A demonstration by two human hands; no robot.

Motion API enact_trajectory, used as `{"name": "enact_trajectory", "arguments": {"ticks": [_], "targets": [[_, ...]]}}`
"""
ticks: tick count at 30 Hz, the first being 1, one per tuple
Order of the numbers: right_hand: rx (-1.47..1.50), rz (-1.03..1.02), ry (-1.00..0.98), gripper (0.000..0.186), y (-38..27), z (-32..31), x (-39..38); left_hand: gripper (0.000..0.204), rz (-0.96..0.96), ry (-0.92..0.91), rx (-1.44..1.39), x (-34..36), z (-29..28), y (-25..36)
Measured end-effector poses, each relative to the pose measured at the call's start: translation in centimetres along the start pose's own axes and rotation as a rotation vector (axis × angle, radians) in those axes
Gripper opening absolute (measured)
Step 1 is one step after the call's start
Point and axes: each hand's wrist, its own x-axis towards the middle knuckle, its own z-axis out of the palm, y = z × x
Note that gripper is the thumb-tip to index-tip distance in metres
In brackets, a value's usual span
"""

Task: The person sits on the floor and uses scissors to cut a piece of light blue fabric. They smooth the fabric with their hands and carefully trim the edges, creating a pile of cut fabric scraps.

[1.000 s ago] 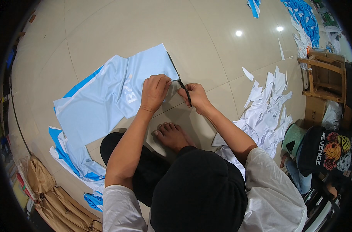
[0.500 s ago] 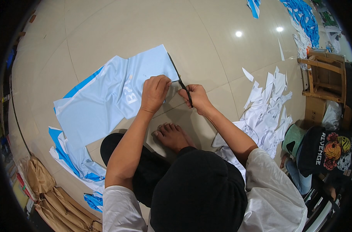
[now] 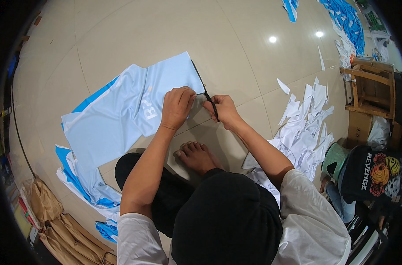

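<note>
A light blue piece of fabric [image 3: 108, 126] with white lettering lies spread on the floor, its far left edge showing brighter blue and white. At its right end my left hand [image 3: 179, 106] is closed, pinching the near corner. In my right hand [image 3: 224, 111] is a pair of black-handled scissors [image 3: 213, 105], gripped by the handles. The blades run along the fabric's right edge, away from me and a little leftward, close to my left fingertips. How far the blades stand apart is hard to make out.
White fabric scraps [image 3: 300, 121] lie heaped at the right. More blue and white fabric [image 3: 88, 183] sits by my left knee, with brown paper [image 3: 60, 225] beyond. A wooden stool [image 3: 371, 88] and blue cloth [image 3: 345, 22] are at the far right; another person [image 3: 368, 172] is nearer.
My right hand and the scissors' handles have shifted very slightly. My left hand stays at the fabric's corner, and the fabric lies almost the same.
</note>
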Motion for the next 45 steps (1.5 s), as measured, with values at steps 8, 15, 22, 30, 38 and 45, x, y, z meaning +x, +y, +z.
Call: {"name": "enact_trajectory", "arguments": {"ticks": [8, 15, 22, 30, 38, 45], "targets": [[0.017, -0.017, -0.010, 0.029, -0.1, -0.1, 0.5, 0.016, 0.012, 0.025, -0.001, -0.1, 0.2, -0.1], [0.058, -0.005, -0.024, 0.027, -0.2, 0.1, 1.3, 0.017, 0.020, 0.029, -0.004, -0.1, 0.1, -0.1], [0.015, -0.018, -0.009, 0.026, 0.1, 0.0, 1.2, 0.018, 0.015, 0.026, -0.004, -0.2, 0.1, -0.2], [0.037, -0.013, 0.008, 0.026, 0.2, 0.1, 1.2, 0.017, 0.012, 0.034, -0.007, -0.2, 0.1, -0.2], [0.055, -0.032, -0.003, 0.029, 0.2, 0.5, 2.0, 0.017, 0.013, 0.037, -0.007, -0.3, 0.2, -0.3], [0.051, -0.039, 0.004, 0.026, 0.3, 0.7, 1.9, 0.017, 0.010, 0.033, -0.015, -0.4, 0.2, -0.4]]}}
